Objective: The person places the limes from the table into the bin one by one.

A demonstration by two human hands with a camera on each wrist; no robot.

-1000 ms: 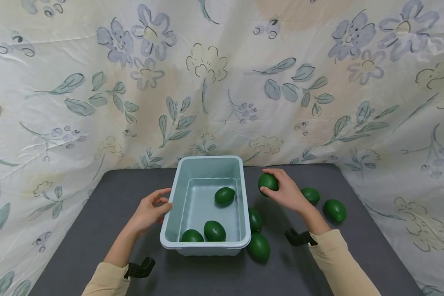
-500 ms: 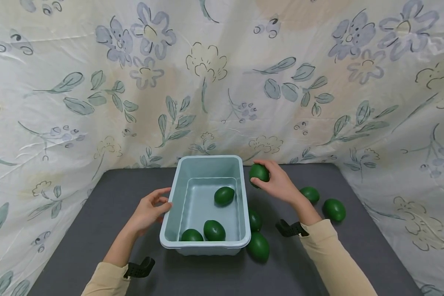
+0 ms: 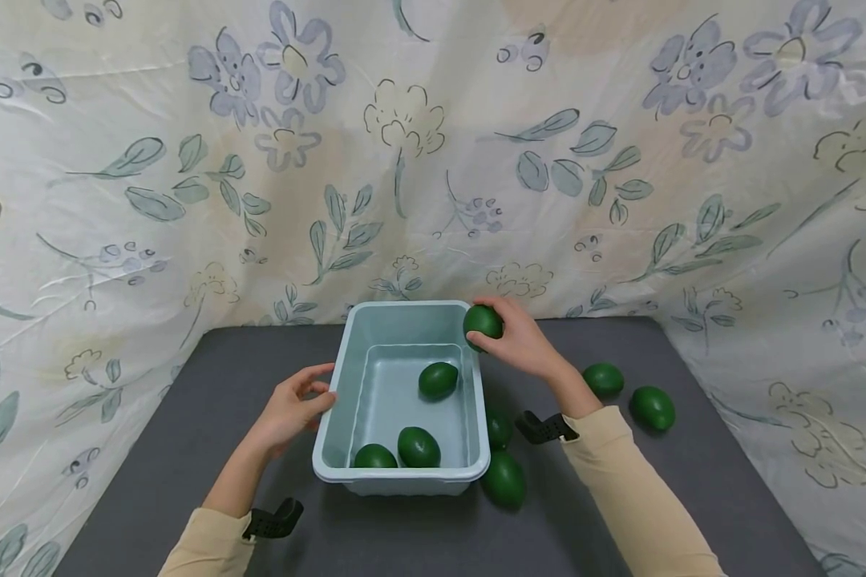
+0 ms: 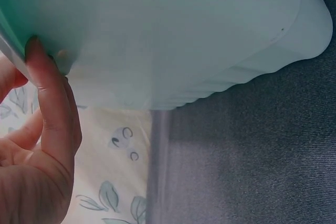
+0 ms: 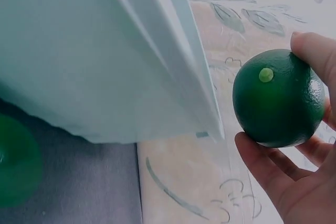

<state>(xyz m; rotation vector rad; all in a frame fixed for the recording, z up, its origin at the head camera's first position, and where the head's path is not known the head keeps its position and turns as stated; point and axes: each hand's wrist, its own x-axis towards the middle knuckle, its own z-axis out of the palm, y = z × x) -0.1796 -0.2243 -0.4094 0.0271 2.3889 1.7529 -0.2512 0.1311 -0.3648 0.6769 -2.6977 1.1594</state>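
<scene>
The left hand point(image 3: 289, 410) grips the left rim of a pale blue-green plastic bin point(image 3: 414, 476); the left wrist view shows some fingers bent under the rim against the outer wall. The right hand point(image 3: 520, 340) grasps a dark green fruit point(image 3: 482, 322) between thumb and fingers. From the head view, this held fruit overlaps the bin's far right corner; in the right wrist view there is a gap between it and the rim, and a small pale green spot shows on its glossy skin.

Three more green fruits lie on the bin's floor: one toward the right wall point(image 3: 438, 381), the other two near the front, a rounder-looking one at the left point(image 3: 375, 457) partly hidden by the front rim, and another point(image 3: 418, 447) just beside it. Outside, two fruits sit along the bin's right side, the farther one point(image 3: 499, 429) partly hidden by the bin and the nearer one point(image 3: 505, 481) just in front of it. Another pair, a farther fruit point(image 3: 603, 380) and a nearer fruit point(image 3: 653, 409), lies off to the right, slightly apart from each other.

Everything stands on a dark grey worktop point(image 3: 397, 541), with a floral cloth point(image 3: 433, 160) hanging behind. Each wrist wears a black strap point(image 3: 274, 521) beside a cream sleeve point(image 3: 212, 545).
</scene>
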